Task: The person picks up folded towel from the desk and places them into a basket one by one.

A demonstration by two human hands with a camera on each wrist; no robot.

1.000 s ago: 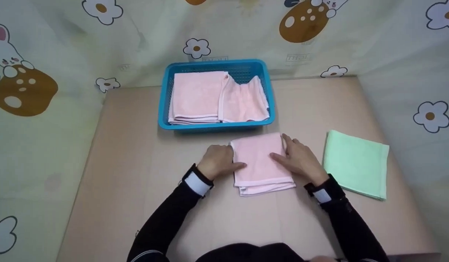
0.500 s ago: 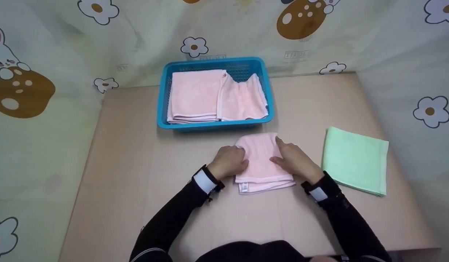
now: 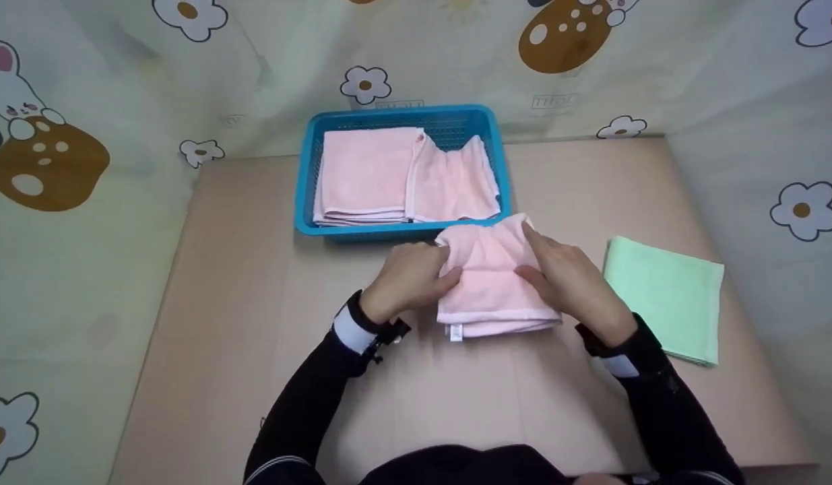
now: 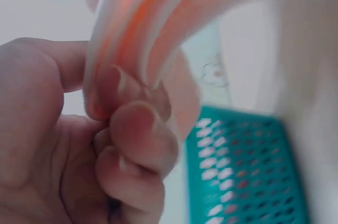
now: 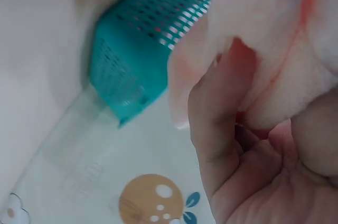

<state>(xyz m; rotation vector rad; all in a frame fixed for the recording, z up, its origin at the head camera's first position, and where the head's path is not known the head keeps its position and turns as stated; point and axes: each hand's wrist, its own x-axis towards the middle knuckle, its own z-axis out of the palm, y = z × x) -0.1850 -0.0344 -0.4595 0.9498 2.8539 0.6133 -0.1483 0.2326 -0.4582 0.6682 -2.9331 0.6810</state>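
Note:
A folded pink towel with a small white tag at its lower left is held between both hands, its top edge overlapping the basket's front rim in the head view. My left hand grips the towel's left side, thumb on top. In the left wrist view the fingers curl under its stacked folds. On the other side my right hand pinches the towel, thumb on its upper face and fingers along the edge. The blue plastic basket behind holds more folded pink towels, one on the right rumpled.
A folded light green towel lies on the table at the right, beside my right forearm. The wooden-toned tabletop runs back to a patterned curtain, which also hangs along both sides.
Both hands have gripped the pink towel's sides and brought it up toward the basket; its upper part now bends. The green towel and the basket stay where they were.

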